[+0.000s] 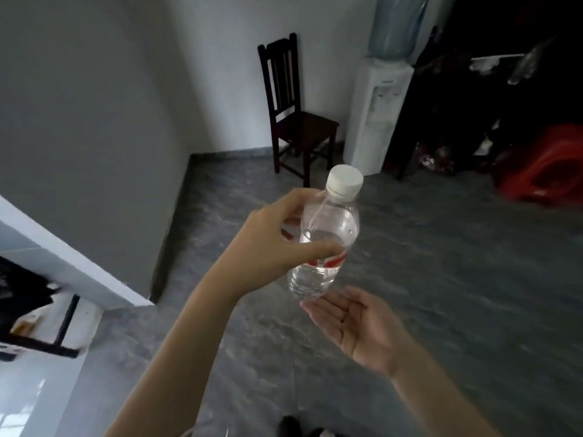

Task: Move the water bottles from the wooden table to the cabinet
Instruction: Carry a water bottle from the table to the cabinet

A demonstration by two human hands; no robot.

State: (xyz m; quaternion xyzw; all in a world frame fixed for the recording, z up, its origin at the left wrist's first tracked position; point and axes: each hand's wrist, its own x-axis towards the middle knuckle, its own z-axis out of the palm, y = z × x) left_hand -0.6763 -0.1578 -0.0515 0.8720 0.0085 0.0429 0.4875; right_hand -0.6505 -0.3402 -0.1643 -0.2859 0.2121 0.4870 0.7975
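Grey walls (94, 105), dark chair (293, 115), water dispenser (375, 115), grey floor (441, 279).

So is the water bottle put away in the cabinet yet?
Not yet. Done: one water bottle is picked up. In hand: the left hand grips it mid-air while the right hand waits open beneath. Left: setting it down; neither table nor cabinet clearly shows.

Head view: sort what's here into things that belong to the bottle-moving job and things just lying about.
Part of the job:
- water bottle, white cap, partly full
- left hand, gripping its middle
- right hand, open, palm up under its base

Just lying about:
- dark wooden chair
- water dispenser
- red plastic item
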